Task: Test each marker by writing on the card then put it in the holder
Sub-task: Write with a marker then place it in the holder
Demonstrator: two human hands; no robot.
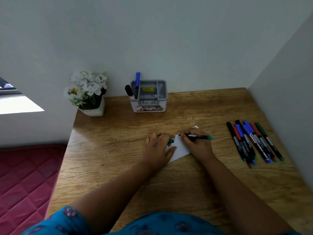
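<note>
A white card (181, 149) lies on the wooden desk (118, 141) in front of me. My right hand (197, 145) grips a green marker (199, 136) with its tip on the card, where faint marks show. My left hand (158, 148) rests on the card's left edge and holds the marker's green cap (171, 141). A grey holder (149, 96) stands at the back by the wall, with a blue marker (137, 83) and a black marker (129, 91) upright in its left compartment. Several capped markers (254, 143) lie in a bunch at the right.
A white pot of white flowers (88, 94) stands at the desk's back left corner. Walls close the desk at the back and the right. A red mattress (25, 184) lies below the desk's left edge.
</note>
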